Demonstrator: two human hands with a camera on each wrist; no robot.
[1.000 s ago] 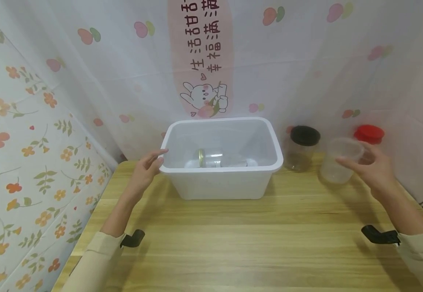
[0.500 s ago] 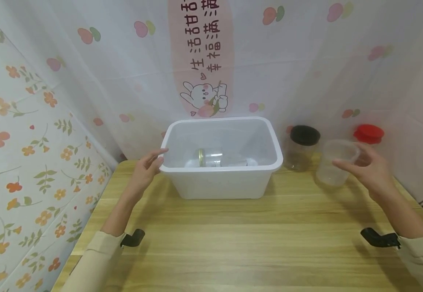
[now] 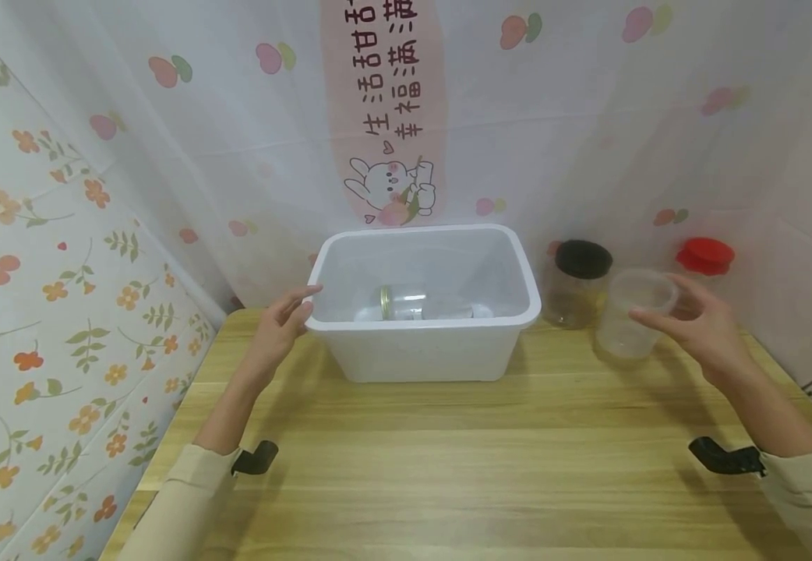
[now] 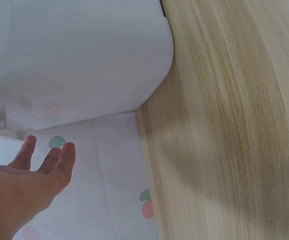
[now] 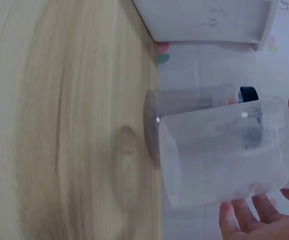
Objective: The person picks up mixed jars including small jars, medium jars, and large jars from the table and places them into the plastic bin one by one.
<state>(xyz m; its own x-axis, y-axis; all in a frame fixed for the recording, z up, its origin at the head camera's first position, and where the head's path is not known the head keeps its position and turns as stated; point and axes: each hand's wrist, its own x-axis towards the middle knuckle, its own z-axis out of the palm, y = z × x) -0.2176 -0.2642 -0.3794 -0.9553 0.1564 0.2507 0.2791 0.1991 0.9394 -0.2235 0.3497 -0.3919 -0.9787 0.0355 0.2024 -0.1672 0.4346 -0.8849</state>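
My left hand (image 3: 292, 310) rests with straight fingers against the left end of a white plastic bin (image 3: 423, 323); the left wrist view shows the open palm (image 4: 29, 175) just beside the bin's wall (image 4: 74, 55). A glass jar with a gold lid (image 3: 406, 304) lies on its side in the bin. My right hand (image 3: 693, 323) grips a clear lidless plastic jar (image 3: 633, 312) by its rim, to the right of the bin. In the right wrist view this jar (image 5: 224, 155) is held slightly tilted, just off the tabletop, with my fingers (image 5: 264, 220) round its mouth.
A jar with a black lid (image 3: 577, 284) stands right of the bin, just behind the held jar. A red-lidded jar (image 3: 705, 255) stands by the right wall. The wooden table (image 3: 448, 467) is hemmed in by patterned sheeting behind and on the left.
My right hand has carried the clear jar leftward, toward the black-lidded jar and the bin. The left hand has stayed on the bin.
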